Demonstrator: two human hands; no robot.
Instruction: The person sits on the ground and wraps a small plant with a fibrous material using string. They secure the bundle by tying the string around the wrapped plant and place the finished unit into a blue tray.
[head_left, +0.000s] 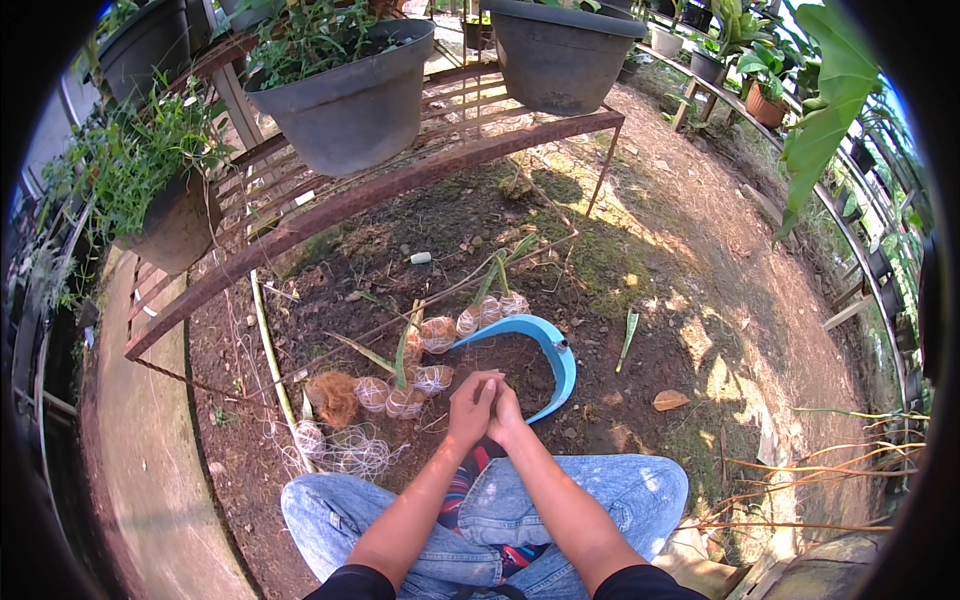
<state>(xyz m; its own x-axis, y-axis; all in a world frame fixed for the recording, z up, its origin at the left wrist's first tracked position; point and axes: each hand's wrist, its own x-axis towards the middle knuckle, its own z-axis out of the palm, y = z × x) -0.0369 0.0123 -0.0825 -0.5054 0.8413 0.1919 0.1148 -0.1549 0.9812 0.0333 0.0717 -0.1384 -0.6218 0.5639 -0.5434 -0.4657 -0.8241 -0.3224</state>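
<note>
My left hand (474, 409) and my right hand (507, 412) are cupped together over the near edge of a blue plastic basin (564, 367) that holds dark soil (511, 361). Whether anything lies between the palms is hidden. Left of the basin, several balls wrapped in white string (405, 402) sit on the ground, some with green leaf cuttings (400, 364) standing in them. Beside them lie a clump of brown coconut fibre (334, 397) and a loose tangle of white string (360, 451). A single leaf cutting (628, 340) lies right of the basin.
A rusty metal rack (375, 191) carrying large grey plant pots (352, 112) stands ahead, its thin lower bars crossing near the wrapped balls. A concrete strip (142, 435) runs along the left. Thin orange-brown stems (825, 469) reach in from the right. A dry leaf (670, 400) lies nearby.
</note>
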